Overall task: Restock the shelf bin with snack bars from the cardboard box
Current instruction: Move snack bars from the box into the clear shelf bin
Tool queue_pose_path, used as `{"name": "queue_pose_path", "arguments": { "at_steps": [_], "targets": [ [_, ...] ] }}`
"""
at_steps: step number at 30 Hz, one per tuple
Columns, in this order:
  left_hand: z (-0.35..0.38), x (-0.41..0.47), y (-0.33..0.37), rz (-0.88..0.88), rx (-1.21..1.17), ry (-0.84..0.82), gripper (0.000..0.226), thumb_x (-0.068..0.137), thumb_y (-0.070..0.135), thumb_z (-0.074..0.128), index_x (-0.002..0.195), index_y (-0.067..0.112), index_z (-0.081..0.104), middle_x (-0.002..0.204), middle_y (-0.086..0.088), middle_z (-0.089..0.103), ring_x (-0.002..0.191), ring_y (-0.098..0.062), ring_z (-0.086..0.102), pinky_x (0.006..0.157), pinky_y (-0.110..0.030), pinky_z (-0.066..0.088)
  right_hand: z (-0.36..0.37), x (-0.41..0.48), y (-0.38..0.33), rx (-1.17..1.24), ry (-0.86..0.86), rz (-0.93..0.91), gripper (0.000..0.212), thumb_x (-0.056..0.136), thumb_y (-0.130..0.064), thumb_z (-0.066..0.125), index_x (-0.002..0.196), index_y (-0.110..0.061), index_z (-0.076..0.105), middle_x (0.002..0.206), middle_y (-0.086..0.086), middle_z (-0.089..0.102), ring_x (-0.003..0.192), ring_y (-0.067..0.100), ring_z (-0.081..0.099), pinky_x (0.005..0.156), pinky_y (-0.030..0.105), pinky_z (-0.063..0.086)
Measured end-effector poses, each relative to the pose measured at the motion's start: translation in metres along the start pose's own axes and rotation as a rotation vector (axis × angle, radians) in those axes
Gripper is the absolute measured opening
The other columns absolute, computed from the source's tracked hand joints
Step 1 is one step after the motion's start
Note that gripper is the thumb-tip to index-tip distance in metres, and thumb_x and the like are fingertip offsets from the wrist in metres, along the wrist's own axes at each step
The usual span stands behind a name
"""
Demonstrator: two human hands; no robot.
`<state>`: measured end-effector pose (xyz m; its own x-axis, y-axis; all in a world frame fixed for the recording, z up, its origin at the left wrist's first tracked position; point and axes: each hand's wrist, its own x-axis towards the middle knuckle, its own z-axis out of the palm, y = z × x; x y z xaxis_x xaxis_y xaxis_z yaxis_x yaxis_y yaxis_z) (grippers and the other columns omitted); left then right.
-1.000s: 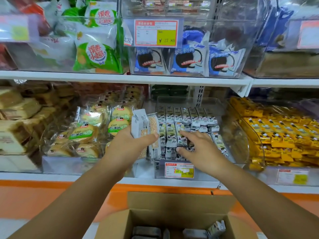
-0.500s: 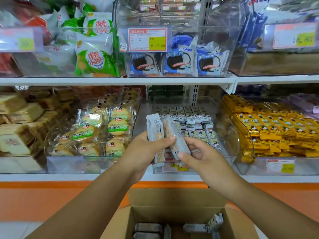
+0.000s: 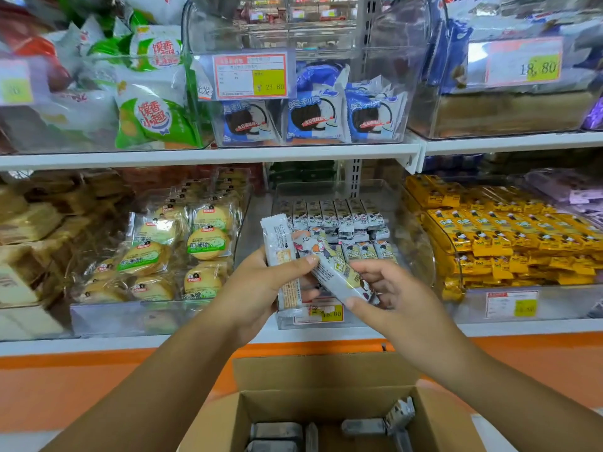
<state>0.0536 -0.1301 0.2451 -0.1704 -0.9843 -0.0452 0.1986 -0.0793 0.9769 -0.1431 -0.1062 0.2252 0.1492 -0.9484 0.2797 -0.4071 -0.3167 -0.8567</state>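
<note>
Both of the person's hands are up in front of the shelf bin (image 3: 378, 190), the clear one in the middle of the lower shelf. The left hand (image 3: 257, 288) has its fingers and thumb wrapped round a white bar (image 3: 280, 246) held upright (could be more than one bar stacked in that grip, hard to tell). The right hand (image 3: 394, 298) pinches a second bar (image 3: 336, 274) between thumb and fingertips. That one's tilted, and the left thumb touches its upper end. Both bars hang just in front of the bin, above its price tag (image 3: 323, 313). Inside the bin, rows of bars (image 3: 332, 216) line the back and middle. The cardboard box (image 3: 326, 373) sits open below the hands, with a few wrapped bars (image 3: 277, 432) lying at the bottom. Yellow packs (image 3: 509, 236) fill the bin to the right, and round cakes (image 3: 205, 243) fill the one to the left.
</note>
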Motion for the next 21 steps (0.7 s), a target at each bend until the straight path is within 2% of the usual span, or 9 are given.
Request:
{"name": "queue_pose_path", "arguments": {
  "at_steps": [3,6,9,11,13,15,18,19,21],
  "targets": [
    [0.000,0.002,-0.001,0.005,0.013,0.025,0.036,0.079,0.018,0.071,0.114,0.018,0.066,0.105,-0.010,0.075,0.090,-0.025,0.073,0.072,-0.035,0.061,0.003,-0.002,0.000,-0.070,0.024,-0.024,0.044,0.080,-0.025,0.074,0.103,-0.054,0.049,0.106,-0.026,0.054,0.100,-0.015,0.048,0.078,0.007,0.042],
    [0.000,0.002,-0.002,0.018,0.110,0.079,0.023,0.087,0.014,0.069,0.108,0.023,0.067,0.101,-0.005,0.077,0.088,-0.022,0.074,0.076,-0.037,0.061,0.004,-0.001,-0.001,-0.082,-0.002,-0.023,0.045,0.082,-0.025,0.072,0.104,-0.056,0.048,0.099,-0.022,0.053,0.093,-0.009,0.051,0.073,0.011,0.044],
    [-0.006,0.003,0.002,0.080,0.278,0.160,0.021,0.087,0.020,0.072,0.105,0.028,0.065,0.094,-0.001,0.077,0.082,-0.017,0.075,0.080,-0.040,0.061,0.001,0.014,0.007,-0.145,0.143,-0.023,0.034,0.085,-0.022,0.068,0.102,-0.047,0.054,0.093,-0.017,0.056,0.081,-0.007,0.054,0.062,0.010,0.043],
    [-0.011,0.001,0.005,0.152,0.410,0.209,0.020,0.086,0.030,0.073,0.103,0.025,0.064,0.081,0.000,0.075,0.067,-0.012,0.071,0.074,-0.035,0.061,-0.003,0.030,0.016,-0.222,0.233,0.011,0.027,0.087,-0.024,0.066,0.106,-0.039,0.057,0.095,-0.010,0.057,0.075,-0.001,0.053,0.056,0.012,0.039],
    [-0.016,0.000,0.008,0.153,0.500,0.221,0.021,0.086,0.038,0.070,0.099,0.025,0.062,0.069,-0.002,0.068,0.061,-0.012,0.063,0.066,-0.030,0.052,-0.004,0.044,0.022,-0.322,0.250,0.063,0.028,0.089,-0.026,0.063,0.116,-0.031,0.059,0.106,-0.003,0.056,0.080,0.003,0.049,0.061,0.018,0.037],
    [-0.021,0.007,0.010,0.067,0.455,0.198,0.012,0.089,0.036,0.065,0.096,0.028,0.058,0.070,0.000,0.066,0.067,-0.016,0.063,0.072,-0.033,0.052,0.000,0.056,0.024,-0.422,0.237,0.101,0.033,0.091,-0.028,0.060,0.123,-0.026,0.058,0.117,0.002,0.055,0.086,0.008,0.048,0.068,0.023,0.036],
    [-0.032,0.009,0.006,-0.029,0.306,0.175,0.021,0.074,0.023,0.056,0.092,0.034,0.054,0.066,0.000,0.074,0.087,-0.034,0.065,0.098,-0.060,0.047,0.012,0.069,0.024,-0.490,0.208,0.130,0.036,0.091,-0.033,0.059,0.126,-0.026,0.057,0.124,0.005,0.053,0.088,0.017,0.055,0.070,0.026,0.039],
    [-0.033,0.010,0.006,-0.022,0.303,0.157,0.028,0.068,0.026,0.053,0.094,0.034,0.056,0.070,0.000,0.075,0.096,-0.038,0.064,0.100,-0.064,0.044,0.016,0.072,0.025,-0.504,0.187,0.132,0.037,0.091,-0.037,0.059,0.126,-0.025,0.058,0.124,0.006,0.053,0.095,0.019,0.056,0.073,0.027,0.042],
    [-0.030,0.011,0.010,-0.021,0.383,0.113,0.036,0.066,0.040,0.055,0.102,0.044,0.062,0.094,0.001,0.075,0.108,-0.036,0.062,0.099,-0.063,0.045,0.025,0.077,0.028,-0.541,0.134,0.118,0.042,0.090,-0.044,0.058,0.127,-0.025,0.057,0.122,0.006,0.052,0.106,0.022,0.054,0.082,0.031,0.044]
  ]
}}
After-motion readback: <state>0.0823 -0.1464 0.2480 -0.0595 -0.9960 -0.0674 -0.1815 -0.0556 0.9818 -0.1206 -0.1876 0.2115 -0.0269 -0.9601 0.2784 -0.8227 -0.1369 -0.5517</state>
